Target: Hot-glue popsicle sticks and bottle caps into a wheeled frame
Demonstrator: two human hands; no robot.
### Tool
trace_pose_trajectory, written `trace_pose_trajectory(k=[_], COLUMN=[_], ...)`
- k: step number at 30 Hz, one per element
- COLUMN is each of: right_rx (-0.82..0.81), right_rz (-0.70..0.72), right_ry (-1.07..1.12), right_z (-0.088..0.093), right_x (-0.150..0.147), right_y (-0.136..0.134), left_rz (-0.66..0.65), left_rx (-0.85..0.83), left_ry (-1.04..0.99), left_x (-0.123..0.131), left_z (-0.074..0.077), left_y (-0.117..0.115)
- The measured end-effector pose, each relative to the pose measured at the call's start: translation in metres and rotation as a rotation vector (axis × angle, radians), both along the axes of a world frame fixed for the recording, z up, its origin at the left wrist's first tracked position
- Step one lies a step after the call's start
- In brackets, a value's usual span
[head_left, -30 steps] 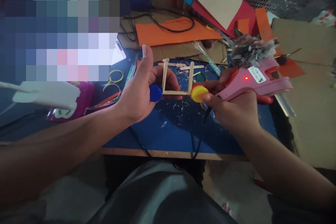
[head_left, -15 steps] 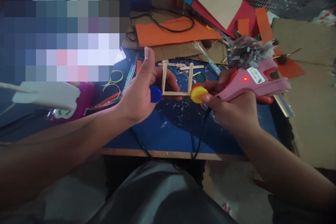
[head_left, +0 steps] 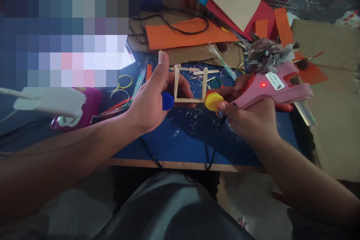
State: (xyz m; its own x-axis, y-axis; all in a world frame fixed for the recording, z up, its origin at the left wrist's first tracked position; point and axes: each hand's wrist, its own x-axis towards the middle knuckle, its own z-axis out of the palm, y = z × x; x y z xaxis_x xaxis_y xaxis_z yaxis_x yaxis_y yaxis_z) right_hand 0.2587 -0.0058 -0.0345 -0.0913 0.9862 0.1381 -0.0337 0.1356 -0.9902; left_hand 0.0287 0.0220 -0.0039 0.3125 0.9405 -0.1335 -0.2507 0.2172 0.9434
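A small frame of wooden sticks (head_left: 190, 100), open at the top, is held above the blue table between my hands. A blue disc (head_left: 168, 101) sits at its left end and a yellow disc (head_left: 214, 101) at its right end. My left hand (head_left: 154, 97) is curled round the left side, thumb raised, fingers behind the frame. The thumb of my right hand (head_left: 250, 114) presses on the yellow disc, with fingers behind. A pink glue gun (head_left: 260, 86) with a lit red light lies across my right hand, its cord hanging down.
Wood sticks (head_left: 205, 72), shavings and rubber bands lie behind the frame. Orange paper (head_left: 185, 33) and cardboard are at the back. A white plug (head_left: 50, 102) sits in a magenta power strip (head_left: 94, 101) at left. Scissors (head_left: 285, 106) show beside the glue gun.
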Motion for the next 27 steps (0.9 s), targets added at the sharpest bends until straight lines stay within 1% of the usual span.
trace_pose_trajectory(k=[3, 8, 11, 16, 19, 27], right_rx=[0.002, 0.002, 0.003, 0.014, 0.022, 0.003], right_rz=[0.004, 0.007, 0.006, 0.006, 0.001, -0.021], right_ry=[-0.017, -0.025, -0.036, -0.036, -0.024, -0.023], right_z=[-0.0002, -0.0002, -0.0004, -0.0005, 0.0014, 0.0074], right_x=[0.0006, 0.0009, 0.0016, 0.0025, 0.0011, -0.0024], right_y=[0.0003, 0.0008, 0.0007, 0.0004, 0.0000, -0.0006], left_rz=[-0.017, -0.001, -0.008, 0.018, 0.000, 0.038], left_rx=[0.026, 0.005, -0.007, -0.044, -0.045, -0.112], left_ry=[0.029, -0.065, -0.065, -0.103, -0.129, -0.108], left_x=[-0.0008, -0.0005, -0.0002, 0.0008, 0.0007, 0.0032], left_z=[-0.0013, -0.0023, -0.0014, -0.0003, 0.0001, 0.0074], left_y=[0.0010, 0.0007, 0.0000, -0.0017, -0.0030, -0.0040])
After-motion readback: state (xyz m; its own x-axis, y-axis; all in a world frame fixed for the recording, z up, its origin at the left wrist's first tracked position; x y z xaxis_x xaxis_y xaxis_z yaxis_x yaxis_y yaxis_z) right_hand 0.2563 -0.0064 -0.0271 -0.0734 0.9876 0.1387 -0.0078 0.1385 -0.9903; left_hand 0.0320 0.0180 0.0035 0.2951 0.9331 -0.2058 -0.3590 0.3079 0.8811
